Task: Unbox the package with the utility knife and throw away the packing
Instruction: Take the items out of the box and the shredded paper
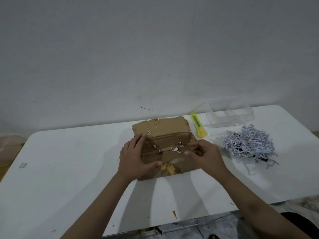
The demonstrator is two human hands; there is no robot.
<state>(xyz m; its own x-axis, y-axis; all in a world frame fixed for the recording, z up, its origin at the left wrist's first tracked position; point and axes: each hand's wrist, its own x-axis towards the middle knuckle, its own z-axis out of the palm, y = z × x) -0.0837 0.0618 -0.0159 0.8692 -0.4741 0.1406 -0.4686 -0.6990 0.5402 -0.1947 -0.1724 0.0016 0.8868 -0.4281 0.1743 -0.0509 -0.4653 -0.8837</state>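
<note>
A brown cardboard box (164, 130) lies on the white table (69, 161), its flaps open and its edges torn. My left hand (134, 156) grips the box's left side, fingers on the far flap and thumb on the near one. My right hand (205, 154) holds the right side, its fingers curled round the flap edge. A green and yellow utility knife (198, 125) lies just right of the box. A heap of shredded grey-white paper packing (248, 142) sits further right on the table.
A clear plastic container (229, 114) stands at the table's back right, against the wall. A small cardboard scrap (174, 214) lies near the front edge. A person's dark clothing (300, 221) shows at the lower right.
</note>
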